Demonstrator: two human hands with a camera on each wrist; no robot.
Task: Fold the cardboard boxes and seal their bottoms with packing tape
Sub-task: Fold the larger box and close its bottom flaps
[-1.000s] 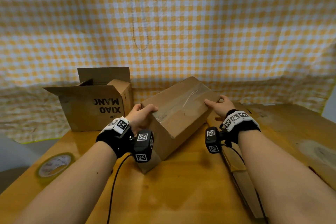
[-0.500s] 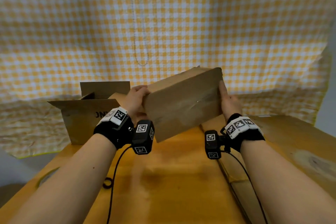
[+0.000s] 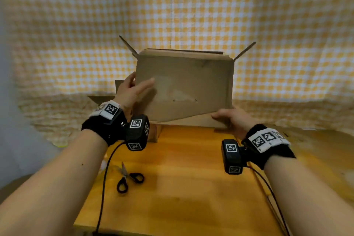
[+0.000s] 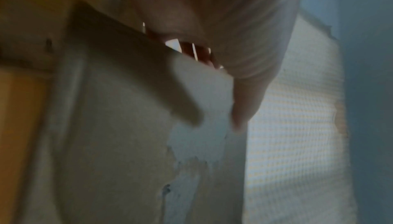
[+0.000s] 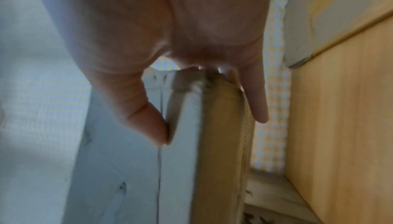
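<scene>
Black-handled scissors (image 3: 130,179) lie low in the frame on the wooden table (image 3: 182,188). Mid-frame, my left hand (image 3: 132,92) and right hand (image 3: 229,119), apart, clasp the upright brown cardboard box (image 3: 183,86); I should lower it level, flaps open.

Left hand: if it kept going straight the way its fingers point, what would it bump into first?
Nothing new: the left hand already grips the cardboard box at its left edge. Beyond that, probably the checkered cloth behind, though depth is unclear.
</scene>
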